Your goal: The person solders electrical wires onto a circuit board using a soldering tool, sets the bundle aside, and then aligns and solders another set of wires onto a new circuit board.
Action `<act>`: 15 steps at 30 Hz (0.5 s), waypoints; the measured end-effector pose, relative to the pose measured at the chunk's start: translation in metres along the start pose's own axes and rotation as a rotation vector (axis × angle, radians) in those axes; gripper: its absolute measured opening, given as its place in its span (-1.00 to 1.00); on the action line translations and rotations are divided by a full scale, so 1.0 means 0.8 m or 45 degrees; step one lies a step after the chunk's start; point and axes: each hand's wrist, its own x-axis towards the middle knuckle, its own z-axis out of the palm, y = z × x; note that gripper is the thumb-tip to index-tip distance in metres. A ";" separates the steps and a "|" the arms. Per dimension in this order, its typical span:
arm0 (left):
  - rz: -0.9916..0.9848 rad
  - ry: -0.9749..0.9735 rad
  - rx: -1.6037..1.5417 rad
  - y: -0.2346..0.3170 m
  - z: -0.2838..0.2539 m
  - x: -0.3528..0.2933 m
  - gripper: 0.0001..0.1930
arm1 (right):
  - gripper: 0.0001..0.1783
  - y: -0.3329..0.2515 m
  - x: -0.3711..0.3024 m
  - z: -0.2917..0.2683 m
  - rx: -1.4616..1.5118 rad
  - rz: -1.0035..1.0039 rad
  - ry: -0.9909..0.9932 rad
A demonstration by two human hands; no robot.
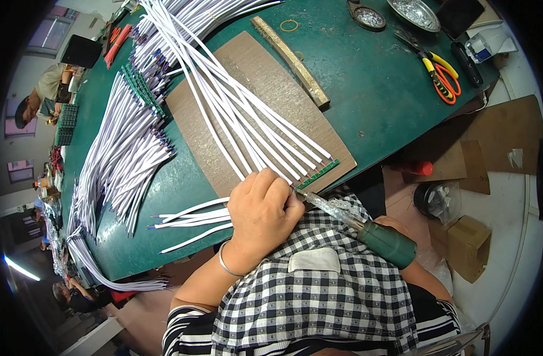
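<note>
The green strip [320, 174] lies on the near right corner of the brown board [188, 121], just beyond and to the right of the left hand [262, 204], and to the left of and farther off than the right hand [393, 223]. White cables [209, 74] fan down from the far left to meet it, their ends lined along its length.

The left hand is curled, back upward, knuckles bent, thumb and forefinger drawn together on a cable by the strip's near left end; the fingertips are hidden. Loose cables [200, 221] stick out to the left from beneath it. The left forearm slants in from the near left, a bracelet [227, 264] at the wrist.

The right hand is wrapped round the iron [363, 225], mostly hidden behind its green handle, the forearm coming in from the near right. The iron points left and away, its tip close to the left fingers; whether it touches the strip cannot be told.

Farther off on the green worktop [366, 89] lies a bar [290, 61].
</note>
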 end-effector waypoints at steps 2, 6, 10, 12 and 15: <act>0.003 0.004 -0.003 0.000 0.000 0.000 -0.84 | -0.53 0.003 -0.005 0.000 0.187 0.103 -0.005; 0.003 -0.004 -0.001 -0.001 0.001 0.000 -0.84 | -0.61 0.000 -0.016 -0.012 0.407 0.326 -0.137; 0.008 0.000 0.009 0.001 -0.001 0.001 -0.84 | -0.63 0.005 -0.023 -0.010 0.268 0.217 -0.124; -0.006 -0.023 0.007 0.000 -0.001 0.001 -0.82 | -0.63 0.004 -0.017 -0.012 0.183 0.255 -0.215; -0.023 -0.058 -0.001 -0.001 -0.001 0.000 -0.79 | -0.62 0.001 -0.005 -0.008 0.249 0.199 -0.065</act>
